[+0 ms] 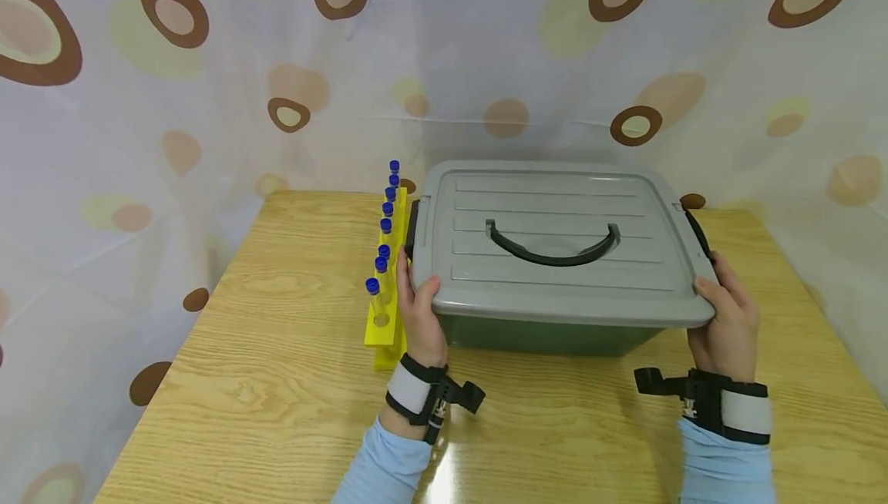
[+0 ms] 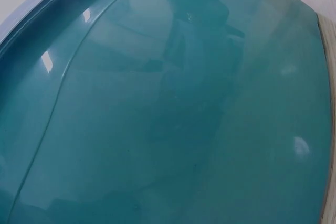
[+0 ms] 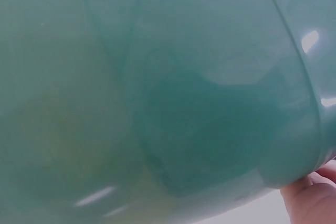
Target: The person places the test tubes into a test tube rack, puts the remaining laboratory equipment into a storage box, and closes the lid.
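A lidded storage box (image 1: pixel 541 337) stands before me in the head view, with a green body, a grey lid (image 1: pixel 562 300) and a black carrying handle (image 1: pixel 555 260) on top. My left hand (image 1: pixel 422 323) holds its near left corner, thumb on the lid's edge and fingers along the side. At the near right corner my right hand (image 1: pixel 731 323) grips the box, its thumb on the lid's rim. Both wrist views are filled mostly by the glossy green wall (image 2: pixel 157 103). Part of the right hand (image 3: pixel 312 200) shows at the lower right of its wrist view.
Close to the box's left side, beside my left hand, is a yellow rack (image 1: pixel 383 334) with several blue-capped tubes (image 1: pixel 386 232). Everything stands on a wooden table (image 1: pixel 277 334). Behind it hangs a patterned curtain (image 1: pixel 451 49).
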`<control>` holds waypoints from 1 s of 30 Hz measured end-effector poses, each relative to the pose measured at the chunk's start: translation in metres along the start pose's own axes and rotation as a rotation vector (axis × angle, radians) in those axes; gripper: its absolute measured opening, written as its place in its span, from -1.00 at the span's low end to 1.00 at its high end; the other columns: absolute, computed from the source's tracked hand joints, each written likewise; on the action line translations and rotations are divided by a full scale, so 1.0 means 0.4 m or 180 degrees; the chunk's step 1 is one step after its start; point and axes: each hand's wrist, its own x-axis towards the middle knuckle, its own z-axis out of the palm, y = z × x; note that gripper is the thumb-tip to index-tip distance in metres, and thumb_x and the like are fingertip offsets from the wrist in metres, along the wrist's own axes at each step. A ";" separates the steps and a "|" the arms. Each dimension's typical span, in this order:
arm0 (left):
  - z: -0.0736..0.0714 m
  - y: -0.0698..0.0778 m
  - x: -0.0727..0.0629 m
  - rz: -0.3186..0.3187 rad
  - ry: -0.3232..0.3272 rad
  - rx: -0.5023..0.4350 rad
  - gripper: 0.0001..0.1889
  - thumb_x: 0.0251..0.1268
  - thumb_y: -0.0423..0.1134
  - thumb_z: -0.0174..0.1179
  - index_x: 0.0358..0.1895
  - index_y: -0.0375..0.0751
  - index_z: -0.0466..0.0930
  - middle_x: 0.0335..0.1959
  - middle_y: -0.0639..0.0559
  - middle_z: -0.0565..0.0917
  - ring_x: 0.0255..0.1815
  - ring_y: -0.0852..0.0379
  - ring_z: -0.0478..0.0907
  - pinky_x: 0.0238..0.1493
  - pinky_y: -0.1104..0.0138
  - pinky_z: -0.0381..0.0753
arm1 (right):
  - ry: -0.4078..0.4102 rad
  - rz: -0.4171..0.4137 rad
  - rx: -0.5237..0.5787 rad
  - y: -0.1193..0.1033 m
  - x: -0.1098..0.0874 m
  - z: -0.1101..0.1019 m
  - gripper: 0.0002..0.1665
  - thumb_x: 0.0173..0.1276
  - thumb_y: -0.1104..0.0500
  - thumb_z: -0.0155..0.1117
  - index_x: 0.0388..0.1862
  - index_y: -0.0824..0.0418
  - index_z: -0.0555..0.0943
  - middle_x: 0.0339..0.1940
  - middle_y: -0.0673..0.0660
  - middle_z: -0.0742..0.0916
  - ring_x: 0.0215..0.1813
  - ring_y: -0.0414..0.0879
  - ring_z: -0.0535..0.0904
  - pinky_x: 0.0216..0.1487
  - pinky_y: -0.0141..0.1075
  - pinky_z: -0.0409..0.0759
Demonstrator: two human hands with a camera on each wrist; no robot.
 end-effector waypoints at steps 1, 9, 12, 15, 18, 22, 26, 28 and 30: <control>0.000 0.000 0.000 -0.0002 -0.0004 0.0001 -0.23 0.18 -0.26 -0.05 0.50 -0.04 -0.11 0.52 -0.08 -0.10 0.48 0.00 -0.03 0.47 -0.01 -0.16 | 0.0018 0.0007 -0.0005 0.000 0.000 0.000 -0.27 0.38 0.47 -0.11 0.49 0.27 -0.02 0.50 0.17 0.03 0.27 -0.14 0.28 0.04 -0.49 0.54; 0.002 0.003 -0.004 -0.0038 0.0021 -0.0021 -0.24 0.21 -0.25 -0.04 0.49 -0.01 -0.11 0.52 -0.08 -0.10 0.48 0.01 -0.02 0.48 0.01 -0.15 | 0.0174 0.0000 -0.0039 0.001 0.000 0.005 -0.31 0.36 0.48 -0.08 0.46 0.29 0.07 0.45 0.17 0.12 0.27 -0.11 0.26 0.02 -0.49 0.55; 0.003 0.004 -0.004 -0.0031 0.0017 -0.0057 -0.25 0.22 -0.26 -0.04 0.49 0.00 -0.11 0.52 -0.08 -0.10 0.48 0.01 -0.01 0.48 0.01 -0.14 | 0.0210 -0.0007 -0.0021 0.001 0.000 0.009 -0.32 0.36 0.49 -0.08 0.45 0.29 0.12 0.42 0.17 0.16 0.27 -0.11 0.26 0.02 -0.48 0.55; 0.004 0.005 -0.003 -0.0022 -0.0004 -0.0089 -0.24 0.22 -0.26 -0.05 0.50 -0.01 -0.12 0.52 -0.08 -0.09 0.48 0.01 -0.01 0.48 0.02 -0.14 | 0.0208 -0.0015 -0.0029 0.001 0.000 0.009 -0.33 0.36 0.48 -0.08 0.44 0.30 0.12 0.41 0.17 0.17 0.27 -0.11 0.26 0.02 -0.48 0.55; 0.004 0.005 -0.004 -0.0009 -0.0014 -0.0102 -0.24 0.22 -0.26 -0.05 0.50 -0.03 -0.13 0.52 -0.08 -0.10 0.48 0.01 -0.02 0.49 0.02 -0.15 | 0.0193 -0.0013 -0.0035 0.000 0.001 0.010 -0.33 0.36 0.48 -0.08 0.45 0.29 0.11 0.43 0.16 0.15 0.28 -0.11 0.25 0.03 -0.49 0.54; 0.004 0.006 -0.005 0.0007 -0.0006 -0.0103 -0.24 0.23 -0.26 -0.04 0.50 -0.04 -0.13 0.52 -0.09 -0.11 0.49 0.01 -0.03 0.49 0.02 -0.16 | 0.0167 -0.0003 -0.0056 -0.001 0.002 0.010 -0.30 0.37 0.48 -0.09 0.47 0.29 0.06 0.45 0.17 0.11 0.28 -0.12 0.23 0.03 -0.50 0.53; 0.004 0.006 -0.005 0.0018 0.0014 -0.0088 -0.25 0.23 -0.26 -0.03 0.50 -0.05 -0.12 0.52 -0.09 -0.11 0.49 0.01 -0.04 0.48 0.02 -0.16 | 0.0168 -0.0002 -0.0059 -0.001 0.001 0.009 -0.31 0.36 0.49 -0.09 0.46 0.29 0.09 0.43 0.16 0.15 0.28 -0.11 0.24 0.02 -0.49 0.54; 0.005 0.007 -0.005 0.0023 0.0012 -0.0097 -0.25 0.23 -0.26 -0.03 0.50 -0.05 -0.11 0.52 -0.09 -0.10 0.49 0.01 -0.03 0.48 0.02 -0.16 | 0.0200 -0.0006 -0.0064 -0.001 0.002 0.009 -0.32 0.36 0.49 -0.08 0.45 0.30 0.12 0.41 0.17 0.18 0.27 -0.11 0.26 0.01 -0.48 0.55; 0.005 0.007 -0.004 0.0026 0.0002 -0.0122 -0.25 0.23 -0.26 -0.04 0.50 -0.06 -0.12 0.52 -0.09 -0.09 0.48 0.01 -0.01 0.48 0.03 -0.14 | 0.0236 0.0000 -0.0090 -0.002 0.003 0.009 -0.32 0.35 0.49 -0.06 0.44 0.32 0.11 0.41 0.18 0.18 0.28 -0.11 0.26 0.00 -0.49 0.56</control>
